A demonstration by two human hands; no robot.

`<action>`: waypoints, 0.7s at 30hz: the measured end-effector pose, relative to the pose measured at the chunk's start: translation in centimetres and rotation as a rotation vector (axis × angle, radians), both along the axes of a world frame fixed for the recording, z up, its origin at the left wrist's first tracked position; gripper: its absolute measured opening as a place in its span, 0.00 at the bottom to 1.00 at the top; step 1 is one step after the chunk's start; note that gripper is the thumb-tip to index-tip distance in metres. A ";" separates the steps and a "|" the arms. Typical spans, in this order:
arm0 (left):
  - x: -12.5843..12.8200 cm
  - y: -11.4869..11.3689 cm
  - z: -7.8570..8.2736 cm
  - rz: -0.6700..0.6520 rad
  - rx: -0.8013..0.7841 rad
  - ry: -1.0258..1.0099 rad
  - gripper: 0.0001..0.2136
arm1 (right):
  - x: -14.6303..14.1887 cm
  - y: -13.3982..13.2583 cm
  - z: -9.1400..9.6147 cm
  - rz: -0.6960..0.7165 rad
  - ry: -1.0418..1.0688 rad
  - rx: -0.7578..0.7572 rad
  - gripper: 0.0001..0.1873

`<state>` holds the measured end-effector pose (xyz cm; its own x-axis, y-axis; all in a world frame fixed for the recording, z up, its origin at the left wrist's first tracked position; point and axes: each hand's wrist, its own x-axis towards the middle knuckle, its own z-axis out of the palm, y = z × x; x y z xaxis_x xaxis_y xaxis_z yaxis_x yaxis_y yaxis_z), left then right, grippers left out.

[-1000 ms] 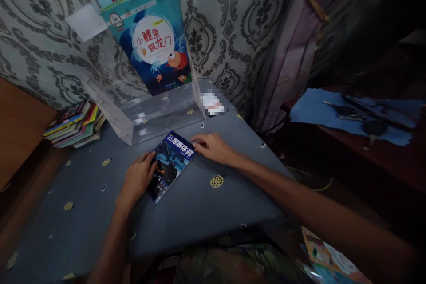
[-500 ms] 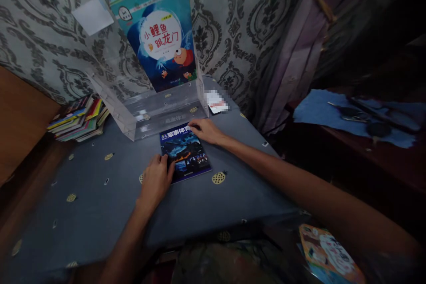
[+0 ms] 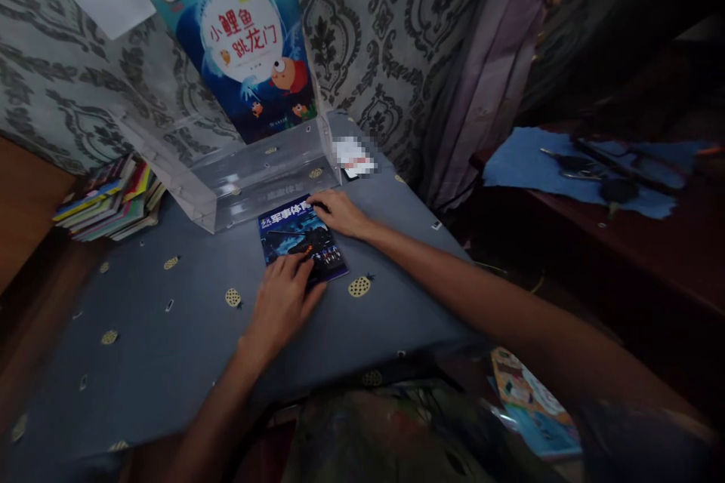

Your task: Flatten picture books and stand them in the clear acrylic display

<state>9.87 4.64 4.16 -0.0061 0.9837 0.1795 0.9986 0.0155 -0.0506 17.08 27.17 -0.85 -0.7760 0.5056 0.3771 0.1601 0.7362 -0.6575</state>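
A dark blue magazine (image 3: 294,235) with white lettering along its top lies flat on the grey cloth-covered table. My left hand (image 3: 284,294) rests over its lower left part, fingers stretched out and palm down. At the upper right corner is my right hand (image 3: 337,213), its fingers bent and pressed together at the cover's edge. Whether those fingertips pinch the cover or only touch it is hard to make out. Just behind the magazine stands a clear plastic rack (image 3: 198,200), with a large blue-green picture book (image 3: 249,45) upright in its back part.
A stack of books (image 3: 113,200) sits at the table's left rear. Right of the rack lies a white card (image 3: 356,157), partly blurred. Glasses (image 3: 651,166) and a blue cloth (image 3: 510,158) are on a dark red surface at right. More books (image 3: 532,407) lie low at the front right.
My left hand has moved from the magazine's left edge onto its lower part, fingers now spread flatter. My right hand stays at the upper right corner. The whole view has shifted slightly.
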 end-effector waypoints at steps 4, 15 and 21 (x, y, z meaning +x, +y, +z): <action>0.8 0.1 -1.2 -0.063 0.060 0.059 0.15 | 0.0 0.1 -0.3 0.009 0.006 0.001 0.17; 0.0 0.3 -1.8 -0.208 0.170 0.167 0.13 | 5.3 -3.2 0.2 0.071 0.044 -0.155 0.16; -0.1 0.3 -1.3 -0.207 0.119 0.159 0.13 | 7.0 -3.6 0.7 0.134 0.039 -0.158 0.16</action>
<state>9.81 4.91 2.89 0.2300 0.9330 0.2766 0.9607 -0.1724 -0.2174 24.07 23.54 -0.10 -0.8264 0.4540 0.3330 0.0395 0.6367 -0.7701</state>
